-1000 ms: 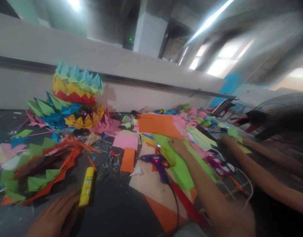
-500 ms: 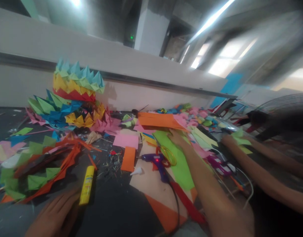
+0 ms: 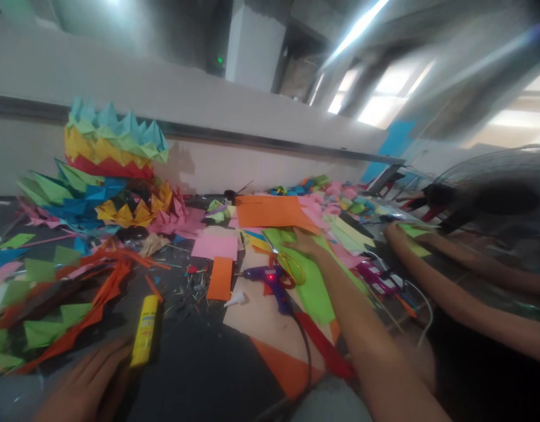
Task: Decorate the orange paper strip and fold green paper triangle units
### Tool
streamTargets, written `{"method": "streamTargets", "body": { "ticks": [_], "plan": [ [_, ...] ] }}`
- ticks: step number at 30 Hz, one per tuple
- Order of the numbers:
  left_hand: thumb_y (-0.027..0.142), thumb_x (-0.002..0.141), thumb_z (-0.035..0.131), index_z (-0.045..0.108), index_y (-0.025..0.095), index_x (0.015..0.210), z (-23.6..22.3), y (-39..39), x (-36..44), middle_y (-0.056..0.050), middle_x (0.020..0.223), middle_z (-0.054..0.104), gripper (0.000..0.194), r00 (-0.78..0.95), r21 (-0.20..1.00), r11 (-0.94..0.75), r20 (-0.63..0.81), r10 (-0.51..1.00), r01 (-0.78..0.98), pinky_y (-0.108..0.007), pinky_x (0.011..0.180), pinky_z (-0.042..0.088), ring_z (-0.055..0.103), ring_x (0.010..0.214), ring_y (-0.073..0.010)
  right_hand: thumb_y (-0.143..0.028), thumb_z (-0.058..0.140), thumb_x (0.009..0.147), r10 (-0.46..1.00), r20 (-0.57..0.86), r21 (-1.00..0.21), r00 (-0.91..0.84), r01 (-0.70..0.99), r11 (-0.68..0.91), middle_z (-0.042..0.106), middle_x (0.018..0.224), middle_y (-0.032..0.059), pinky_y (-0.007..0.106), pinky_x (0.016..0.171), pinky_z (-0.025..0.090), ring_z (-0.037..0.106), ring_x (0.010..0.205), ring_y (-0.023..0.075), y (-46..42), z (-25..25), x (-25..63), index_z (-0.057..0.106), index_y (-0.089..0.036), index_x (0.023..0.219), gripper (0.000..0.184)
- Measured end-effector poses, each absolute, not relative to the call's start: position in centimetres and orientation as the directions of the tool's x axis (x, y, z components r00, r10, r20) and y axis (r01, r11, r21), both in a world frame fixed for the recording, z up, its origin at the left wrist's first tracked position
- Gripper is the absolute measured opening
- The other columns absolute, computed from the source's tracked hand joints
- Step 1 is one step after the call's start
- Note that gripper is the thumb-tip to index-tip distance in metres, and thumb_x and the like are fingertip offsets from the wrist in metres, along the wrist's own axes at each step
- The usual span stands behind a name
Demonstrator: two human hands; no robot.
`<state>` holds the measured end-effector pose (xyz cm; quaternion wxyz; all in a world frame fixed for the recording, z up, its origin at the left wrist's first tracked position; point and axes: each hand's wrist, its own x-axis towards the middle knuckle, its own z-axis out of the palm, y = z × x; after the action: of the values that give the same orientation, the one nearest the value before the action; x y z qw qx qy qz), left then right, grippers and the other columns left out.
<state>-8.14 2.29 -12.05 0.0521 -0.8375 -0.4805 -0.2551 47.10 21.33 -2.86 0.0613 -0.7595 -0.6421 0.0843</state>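
Observation:
My left hand [image 3: 87, 375] lies flat on the dark table at the lower left, fingers stretched out, beside a yellow glue stick [image 3: 144, 331]. My right hand [image 3: 308, 245] reaches forward onto a bright green paper sheet [image 3: 311, 287]. Its fingers are extended and blurred, at the near edge of an orange paper sheet [image 3: 270, 212], which partly hides them. Left of my right forearm is a blue hot glue gun [image 3: 270, 278] with a red light. Yellow-handled scissors [image 3: 291, 266] rest beside it on the papers.
Folded-paper rings [image 3: 114, 143] in several colours are stacked at the back left. A green and orange paper chain [image 3: 107, 287] lies near my left hand. At the right, another person's arms [image 3: 463, 302] handle green paper [image 3: 417, 231] near a purple glue gun [image 3: 377, 275] and a fan [image 3: 507, 193].
The near edge of the orange sheet has shifted back from my right hand, baring more green paper. My left hand stays beside the glue stick. The view has turned slightly right.

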Motion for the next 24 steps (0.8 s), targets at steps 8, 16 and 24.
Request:
{"method": "streamTargets", "body": {
  "ticks": [8, 16, 24],
  "plan": [
    [0.043, 0.085, 0.045, 0.062, 0.023, 0.103, -10.0, 1.8, -6.8, -0.006, 0.107, 0.067, 0.032, 0.423, 0.100, -0.515, 0.451, 0.786, 0.851, -0.037, 0.081, 0.051, 0.065, 0.093, -0.0244, -0.047, 0.064, 0.073, 0.989, -0.009, -0.174, 0.149, 0.973, -0.149, 0.053, 0.130, 0.0132, 0.038, 0.095, 0.039, 0.050, 0.116, 0.0310, 21.8, -2.4, 46.3, 0.050, -0.016, 0.128, 0.065],
    [0.039, 0.086, 0.042, 0.063, 0.021, 0.098, -8.4, 1.8, -6.0, -0.005, 0.102, 0.068, 0.030, 0.422, 0.074, -0.513, 0.475, 0.772, 0.855, -0.034, 0.080, 0.050, 0.065, 0.091, -0.0227, -0.025, 0.054, 0.081, 0.955, 0.203, -0.153, 0.218, 0.970, -0.189, 0.057, 0.126, 0.0105, 0.041, 0.094, 0.040, 0.054, 0.111, 0.0301, 21.7, -0.3, 45.5, 0.044, -0.024, 0.134, 0.054],
    [0.037, 0.088, 0.039, 0.064, 0.019, 0.099, -7.7, 1.6, -5.5, -0.006, 0.103, 0.068, 0.032, 0.408, 0.089, -0.500, 0.465, 0.786, 0.862, -0.035, 0.080, 0.049, 0.064, 0.090, -0.0224, -0.019, 0.042, 0.084, 0.902, 0.407, -0.206, 0.144, 0.976, -0.062, 0.056, 0.125, 0.0135, 0.045, 0.098, 0.039, 0.051, 0.116, 0.0278, 24.2, 6.3, 48.9, 0.041, -0.014, 0.135, 0.051]
  ]
}}
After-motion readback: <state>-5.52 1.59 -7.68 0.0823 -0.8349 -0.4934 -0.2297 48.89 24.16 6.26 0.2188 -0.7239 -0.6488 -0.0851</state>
